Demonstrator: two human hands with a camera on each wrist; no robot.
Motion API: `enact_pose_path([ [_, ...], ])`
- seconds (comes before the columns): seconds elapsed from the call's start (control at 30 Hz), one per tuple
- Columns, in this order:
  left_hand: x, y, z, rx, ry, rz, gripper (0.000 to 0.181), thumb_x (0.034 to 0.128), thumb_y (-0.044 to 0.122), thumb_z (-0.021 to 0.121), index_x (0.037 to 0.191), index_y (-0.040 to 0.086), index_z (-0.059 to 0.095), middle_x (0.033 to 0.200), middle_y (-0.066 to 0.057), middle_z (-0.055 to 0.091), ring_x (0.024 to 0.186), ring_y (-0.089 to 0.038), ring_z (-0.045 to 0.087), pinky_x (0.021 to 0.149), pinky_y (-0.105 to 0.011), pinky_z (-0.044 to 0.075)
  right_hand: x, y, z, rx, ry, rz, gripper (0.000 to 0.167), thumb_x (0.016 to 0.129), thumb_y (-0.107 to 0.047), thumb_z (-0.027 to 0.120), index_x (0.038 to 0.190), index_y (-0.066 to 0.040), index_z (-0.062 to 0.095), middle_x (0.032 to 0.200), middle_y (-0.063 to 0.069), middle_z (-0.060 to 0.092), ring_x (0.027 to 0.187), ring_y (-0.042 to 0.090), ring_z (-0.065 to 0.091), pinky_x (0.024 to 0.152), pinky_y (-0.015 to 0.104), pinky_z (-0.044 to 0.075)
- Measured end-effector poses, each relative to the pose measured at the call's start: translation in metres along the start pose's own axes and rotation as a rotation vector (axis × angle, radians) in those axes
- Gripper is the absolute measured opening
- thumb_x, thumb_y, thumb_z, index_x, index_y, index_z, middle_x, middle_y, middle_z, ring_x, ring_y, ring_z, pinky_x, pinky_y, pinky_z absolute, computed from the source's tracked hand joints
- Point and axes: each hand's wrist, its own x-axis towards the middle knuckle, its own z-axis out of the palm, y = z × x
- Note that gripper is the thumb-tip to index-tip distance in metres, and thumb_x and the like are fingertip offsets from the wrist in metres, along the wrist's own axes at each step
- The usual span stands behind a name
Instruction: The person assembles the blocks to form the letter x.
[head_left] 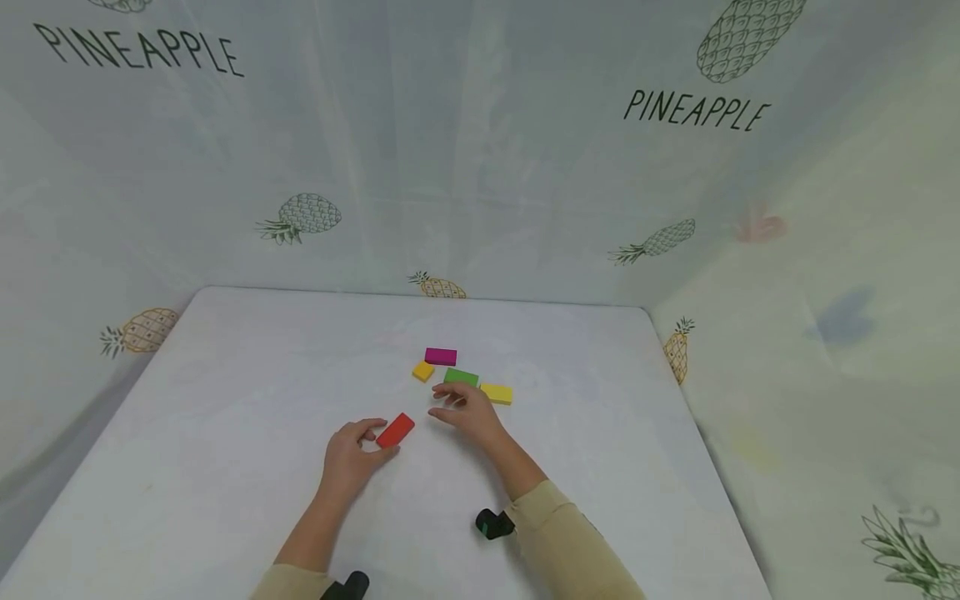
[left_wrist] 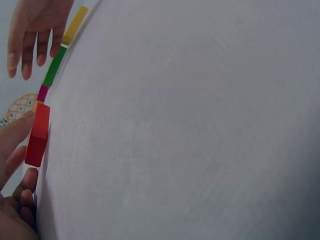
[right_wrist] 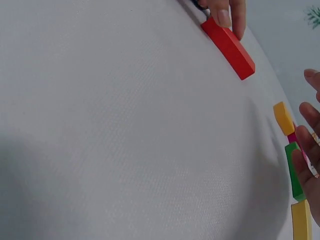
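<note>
In the head view, a red block lies between the thumb and fingers of my left hand, which pinch it near its left end. The right wrist view shows those fingertips against the red block. My right hand holds nothing; its fingers are loosely extended in front of a green block and partly cover it. Beside that hand lies a yellow block. Farther back are a small orange-yellow block and a magenta block.
All the blocks are on a white table. Behind it and at the sides hangs a pale cloth printed with pineapples. Black devices sit at both wrists, one by the right sleeve and one by the left sleeve.
</note>
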Motion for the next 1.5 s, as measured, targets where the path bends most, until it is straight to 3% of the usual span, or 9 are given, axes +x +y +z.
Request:
enact_pose_path([
  [0.37, 0.003, -0.006, -0.005, -0.041, -0.065, 0.025, 0.043, 0.0828, 0.016, 0.078, 0.124, 0.018, 0.069, 0.102, -0.003, 0.060, 0.095, -0.023, 0.049, 0.078, -0.038, 0.045, 0.014, -0.008, -0.004, -0.015, -0.017, 0.001, 0.036, 0.087, -0.021, 0.075, 0.120, -0.009, 0.067, 0.111, 0.001, 0.067, 0.099, 0.020, 0.057, 0.085, 0.031, 0.049],
  [0.63, -0.002, -0.006, -0.007, -0.046, -0.061, 0.020, 0.044, 0.0830, 0.015, 0.077, 0.126, 0.019, 0.069, 0.106, -0.005, 0.062, 0.097, -0.023, 0.051, 0.079, -0.039, 0.046, 0.029, -0.012, -0.001, -0.110, -0.028, -0.005, 0.035, 0.085, -0.025, 0.077, 0.117, -0.017, 0.068, 0.111, -0.007, 0.064, 0.104, 0.016, 0.055, 0.087, 0.028, 0.048],
  [0.97, -0.004, -0.008, -0.009, -0.018, -0.061, 0.038, 0.042, 0.0828, 0.014, 0.078, 0.124, 0.018, 0.070, 0.103, -0.004, 0.061, 0.095, -0.022, 0.051, 0.076, -0.037, 0.045, 0.051, -0.014, 0.004, -0.256, -0.036, -0.014, 0.040, 0.083, -0.028, 0.079, 0.120, -0.021, 0.069, 0.115, -0.008, 0.061, 0.109, 0.014, 0.051, 0.091, 0.029, 0.047],
  [1.2, 0.000, -0.007, -0.004, -0.023, -0.052, 0.044, 0.044, 0.0822, 0.015, 0.079, 0.125, 0.019, 0.069, 0.104, -0.004, 0.061, 0.099, -0.022, 0.053, 0.081, -0.040, 0.047, 0.064, -0.015, -0.001, -0.290, -0.029, -0.009, 0.037, 0.083, -0.026, 0.079, 0.118, -0.019, 0.070, 0.115, -0.006, 0.062, 0.111, 0.016, 0.052, 0.097, 0.033, 0.044],
  [1.5, -0.002, -0.003, -0.006, -0.020, -0.046, 0.045, 0.044, 0.0813, 0.015, 0.079, 0.124, 0.018, 0.070, 0.102, -0.003, 0.061, 0.096, -0.022, 0.053, 0.079, -0.040, 0.047, 0.079, -0.012, -0.002, -0.371, -0.072, -0.044, 0.036, 0.083, -0.024, 0.080, 0.117, -0.015, 0.070, 0.105, -0.006, 0.063, 0.100, 0.013, 0.055, 0.093, 0.027, 0.045],
])
